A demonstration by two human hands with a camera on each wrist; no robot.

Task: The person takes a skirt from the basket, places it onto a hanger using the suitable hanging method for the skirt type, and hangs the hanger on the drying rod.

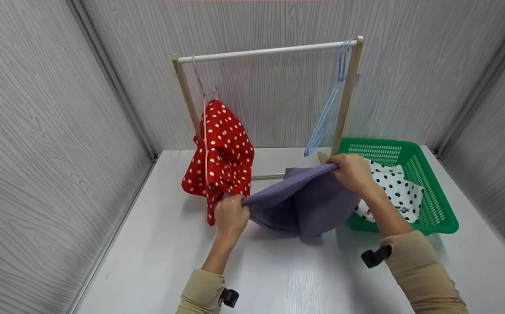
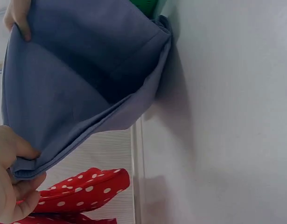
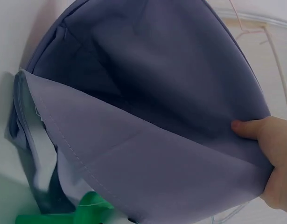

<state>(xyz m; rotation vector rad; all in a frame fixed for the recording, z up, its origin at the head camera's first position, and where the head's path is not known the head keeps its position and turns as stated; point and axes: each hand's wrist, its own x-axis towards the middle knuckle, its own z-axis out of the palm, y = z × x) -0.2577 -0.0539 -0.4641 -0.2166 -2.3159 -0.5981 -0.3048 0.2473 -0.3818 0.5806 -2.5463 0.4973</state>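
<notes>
A plain purple cloth garment (image 1: pixel 322 205) is stretched between both hands above the table, its opening facing the head camera. Its exact kind is hard to tell. My left hand (image 1: pixel 231 217) pinches one end of the edge, thumb on one side and fingers on the other in the left wrist view. At the opposite end, higher up, my right hand (image 1: pixel 353 173) grips the edge with the thumb (image 3: pixel 246 129) inside the opening. The cloth sags between them into a wide pocket. Just behind the left hand hangs a red polka-dot garment (image 1: pixel 230 144) on a pink hanger (image 1: pixel 205 131).
A rack with a white rail (image 1: pixel 265 52) and wooden posts stands at the back of the white table (image 1: pixel 148 244). Light blue hangers (image 1: pixel 324 115) hang at its right end. A green basket (image 1: pixel 442 213) holding white cloth with black dots (image 1: pixel 394 187) sits beside the right arm.
</notes>
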